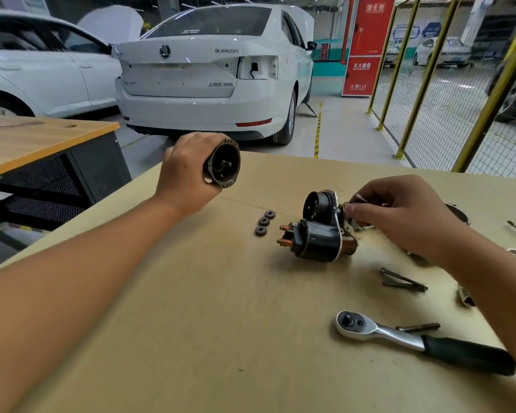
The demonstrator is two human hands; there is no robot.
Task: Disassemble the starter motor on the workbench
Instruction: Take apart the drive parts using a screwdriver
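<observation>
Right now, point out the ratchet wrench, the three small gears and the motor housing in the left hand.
ratchet wrench (379, 332), head view, on its chrome neck behind the head.
three small gears (263, 222), head view, on the middle gear.
motor housing (224, 165), head view, on its open end, gripped by the left hand (188, 171).

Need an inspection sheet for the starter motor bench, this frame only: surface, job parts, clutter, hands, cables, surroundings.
Surface: workbench covered with brown cardboard.
Job's things: cylindrical motor housing lifted off the bench, open end toward the camera; solenoid and drive-end assembly lying on the bench; three small gears in a row beside it.
Clutter: ratchet wrench at near right; two long bolts crossed; another bolt by the ratchet.
Grippers: left hand grips the housing; right hand pinches a part at the assembly's far end, part hidden.
Cables: nothing seen.
Surroundings: white sedan behind, second wooden bench at left, yellow mesh fence at right.
</observation>
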